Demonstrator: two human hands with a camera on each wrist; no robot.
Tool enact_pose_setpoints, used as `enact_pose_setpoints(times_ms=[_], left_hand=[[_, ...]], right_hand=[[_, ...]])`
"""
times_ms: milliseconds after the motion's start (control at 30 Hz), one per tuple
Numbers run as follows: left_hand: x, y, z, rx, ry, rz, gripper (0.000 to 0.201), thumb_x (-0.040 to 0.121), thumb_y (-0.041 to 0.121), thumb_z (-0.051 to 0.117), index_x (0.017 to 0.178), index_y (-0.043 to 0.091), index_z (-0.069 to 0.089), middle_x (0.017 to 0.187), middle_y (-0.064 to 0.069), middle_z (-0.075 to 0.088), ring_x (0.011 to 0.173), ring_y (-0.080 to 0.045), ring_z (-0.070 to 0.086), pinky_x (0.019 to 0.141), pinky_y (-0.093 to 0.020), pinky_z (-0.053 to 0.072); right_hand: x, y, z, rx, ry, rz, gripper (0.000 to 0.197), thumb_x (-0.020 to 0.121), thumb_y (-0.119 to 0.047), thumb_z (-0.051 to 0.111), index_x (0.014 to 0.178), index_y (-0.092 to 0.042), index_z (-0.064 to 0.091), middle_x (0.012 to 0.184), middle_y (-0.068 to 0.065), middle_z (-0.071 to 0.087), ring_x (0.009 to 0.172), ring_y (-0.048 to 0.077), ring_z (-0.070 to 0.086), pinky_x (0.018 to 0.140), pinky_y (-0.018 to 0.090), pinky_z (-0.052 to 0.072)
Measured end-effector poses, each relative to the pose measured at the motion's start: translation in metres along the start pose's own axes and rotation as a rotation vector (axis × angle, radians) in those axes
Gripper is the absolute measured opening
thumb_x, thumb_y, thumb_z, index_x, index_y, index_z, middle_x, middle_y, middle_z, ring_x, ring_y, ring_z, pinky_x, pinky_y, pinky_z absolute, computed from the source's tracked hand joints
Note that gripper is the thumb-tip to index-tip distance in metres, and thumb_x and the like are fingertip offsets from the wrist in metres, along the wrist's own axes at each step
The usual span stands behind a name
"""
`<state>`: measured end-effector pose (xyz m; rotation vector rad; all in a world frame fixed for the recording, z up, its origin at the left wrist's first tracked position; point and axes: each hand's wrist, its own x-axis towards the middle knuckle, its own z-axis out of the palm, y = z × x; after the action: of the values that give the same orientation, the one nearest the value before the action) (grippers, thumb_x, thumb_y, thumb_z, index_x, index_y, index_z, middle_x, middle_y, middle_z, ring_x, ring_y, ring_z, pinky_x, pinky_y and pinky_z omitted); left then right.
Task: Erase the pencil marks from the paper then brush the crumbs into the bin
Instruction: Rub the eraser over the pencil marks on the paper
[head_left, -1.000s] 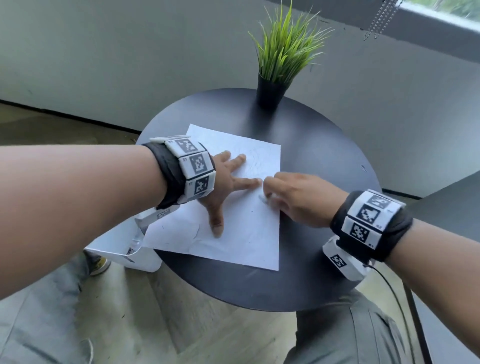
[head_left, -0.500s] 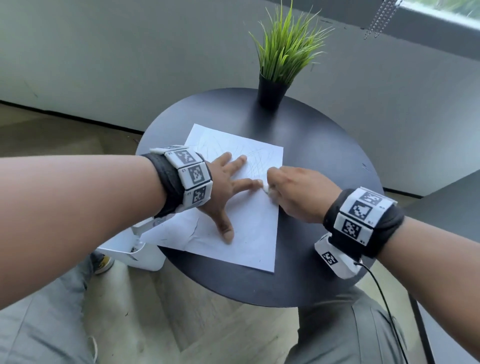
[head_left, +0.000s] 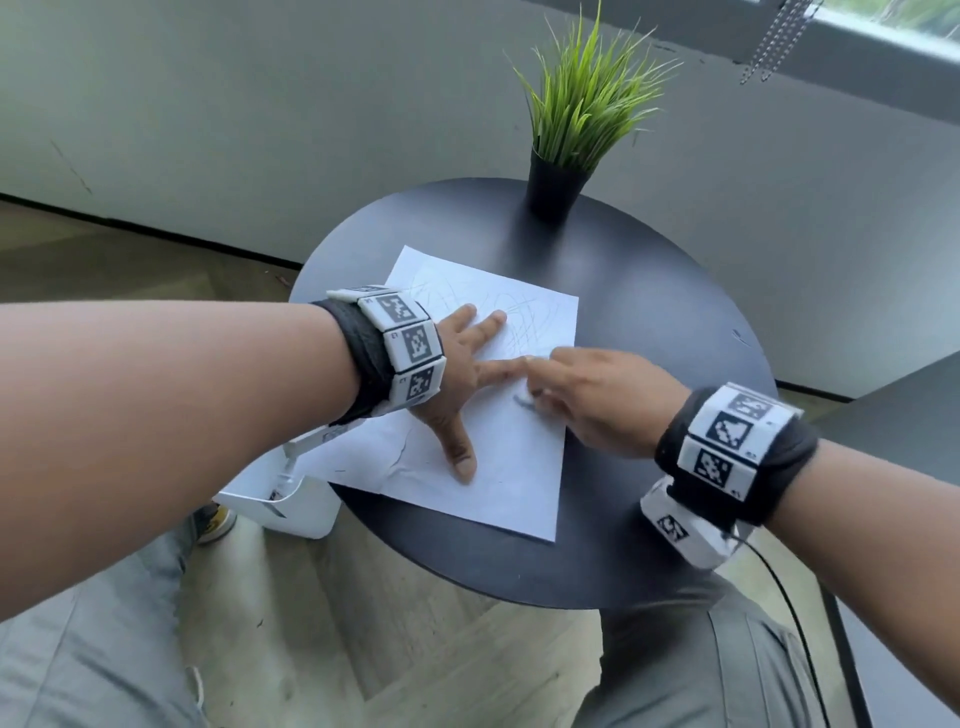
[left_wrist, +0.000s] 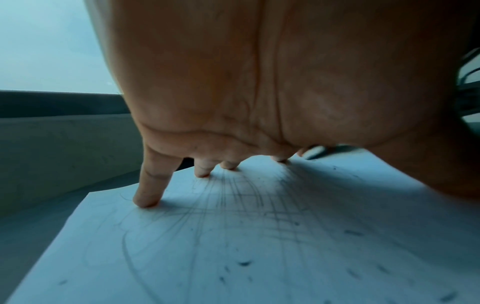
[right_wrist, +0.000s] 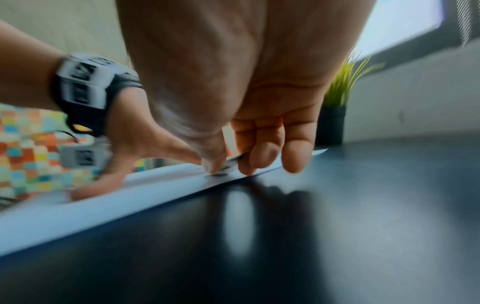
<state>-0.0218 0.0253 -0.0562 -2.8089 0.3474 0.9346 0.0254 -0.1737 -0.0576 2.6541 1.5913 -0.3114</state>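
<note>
A white sheet of paper (head_left: 498, 467) with grey pencil scribbles (head_left: 524, 317) lies on the round black table (head_left: 649, 322). My left hand (head_left: 467, 374) presses it flat with spread, straight fingers (left_wrist: 148, 193). Dark eraser crumbs (left_wrist: 244, 263) dot the sheet under that palm. My right hand (head_left: 540, 384) is at the paper's right edge, just beside the left index finger. Its thumb and fingers (right_wrist: 215, 162) pinch a small, blurred pale eraser (head_left: 524, 399) against the sheet. A white bin (head_left: 291, 509) stands on the floor below the table's left edge.
A green grass plant in a black pot (head_left: 566, 135) stands at the table's far edge, also in the right wrist view (right_wrist: 335, 115). Bare black tabletop (right_wrist: 337, 226) lies right of the paper. A grey wall runs behind. My knees are under the near rim.
My right hand slid the eraser a little away, then back toward me beside the left index finger; it is motion-blurred now. The left hand stayed flat on the paper.
</note>
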Motion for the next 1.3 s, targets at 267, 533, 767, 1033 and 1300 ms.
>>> enact_pose_setpoints(times_ms=[267, 533, 767, 1033, 1300], left_hand=[[-0.002, 0.007, -0.004, -0.095, 0.115, -0.038, 0.115, 0.067, 0.095, 0.048, 0.157, 0.048, -0.006, 0.169, -0.002, -0.012, 0.154, -0.032, -0.006, 0.116, -0.059, 0.024], [0.0, 0.015, -0.002, -0.059, 0.118, -0.082, 0.138, 0.053, 0.095, 0.062, 0.157, 0.044, -0.014, 0.168, -0.002, -0.009, 0.153, -0.035, -0.003, 0.112, -0.06, 0.03], [-0.001, 0.018, -0.007, -0.037, 0.084, -0.088, 0.138, 0.055, 0.091, 0.067, 0.157, 0.043, -0.013, 0.167, -0.008, -0.007, 0.152, -0.04, -0.001, 0.111, -0.062, 0.029], [0.0, 0.018, -0.008, -0.01, 0.08, -0.093, 0.142, 0.051, 0.093, 0.065, 0.157, 0.043, -0.016, 0.166, -0.01, -0.007, 0.15, -0.044, 0.001, 0.11, -0.064, 0.03], [0.001, 0.019, -0.009, -0.003, 0.086, -0.1, 0.143, 0.048, 0.095, 0.065, 0.156, 0.045, -0.016, 0.166, -0.01, -0.005, 0.149, -0.046, 0.003, 0.11, -0.068, 0.027]], right_hand=[[0.012, 0.035, 0.003, 0.426, 0.016, 0.455, 0.017, 0.098, -0.04, 0.045, 0.105, -0.025, 0.047, 0.085, 0.004, 0.063, 0.087, 0.027, 0.057, 0.078, 0.039, 0.049], [0.007, 0.026, -0.002, 0.404, -0.001, 0.415, 0.021, 0.096, -0.047, 0.05, 0.099, -0.027, 0.049, 0.091, -0.003, 0.062, 0.084, 0.019, 0.057, 0.073, 0.034, 0.048], [0.009, 0.005, -0.006, 0.352, -0.051, 0.255, 0.015, 0.096, -0.043, 0.053, 0.095, -0.028, 0.052, 0.074, -0.008, 0.06, 0.073, 0.018, 0.056, 0.067, 0.032, 0.046], [-0.002, -0.016, -0.004, 0.272, -0.169, 0.059, 0.012, 0.098, -0.036, 0.05, 0.1, -0.024, 0.051, 0.087, -0.002, 0.061, 0.079, 0.022, 0.052, 0.072, 0.035, 0.046], [-0.008, -0.02, 0.001, 0.28, -0.207, -0.011, 0.01, 0.098, -0.03, 0.052, 0.104, -0.022, 0.054, 0.088, -0.001, 0.061, 0.079, 0.022, 0.052, 0.069, 0.034, 0.043]])
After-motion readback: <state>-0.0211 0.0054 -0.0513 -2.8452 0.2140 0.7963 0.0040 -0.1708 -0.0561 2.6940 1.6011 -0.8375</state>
